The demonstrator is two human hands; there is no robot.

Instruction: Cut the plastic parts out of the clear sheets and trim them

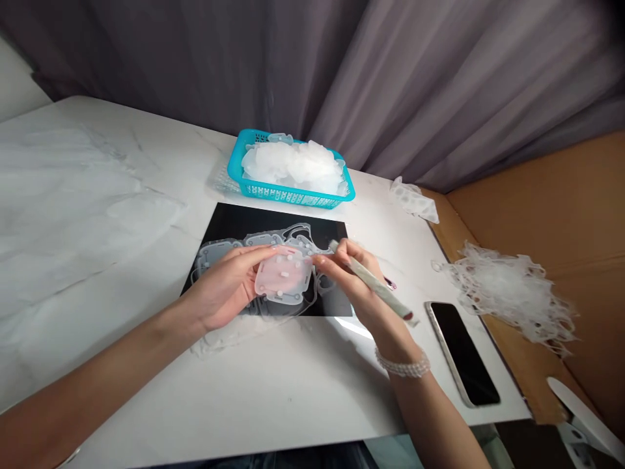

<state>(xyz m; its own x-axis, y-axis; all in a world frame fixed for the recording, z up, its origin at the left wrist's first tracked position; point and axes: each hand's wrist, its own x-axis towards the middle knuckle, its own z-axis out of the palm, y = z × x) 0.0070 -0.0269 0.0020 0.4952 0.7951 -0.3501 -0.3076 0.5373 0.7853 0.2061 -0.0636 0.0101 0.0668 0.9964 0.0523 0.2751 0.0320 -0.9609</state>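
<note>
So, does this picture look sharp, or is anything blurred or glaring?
In the head view, the left hand, right hand, pink piece and stick look fairly sharp, without obvious blur. A white streak of glare lies on the table beside the black sheet, and the wide view skews the table's edges.

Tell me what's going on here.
A person is working at a white marble-patterned table. Their left hand holds a pink-tinted translucent plastic piece with white pegs over a black sheet bearing clear moulded pieces. Their right hand grips a slim pale stick beside the piece's edge. A turquoise basket of translucent scraps sits beyond; a phone and clear trimmings lie to the right.
</note>
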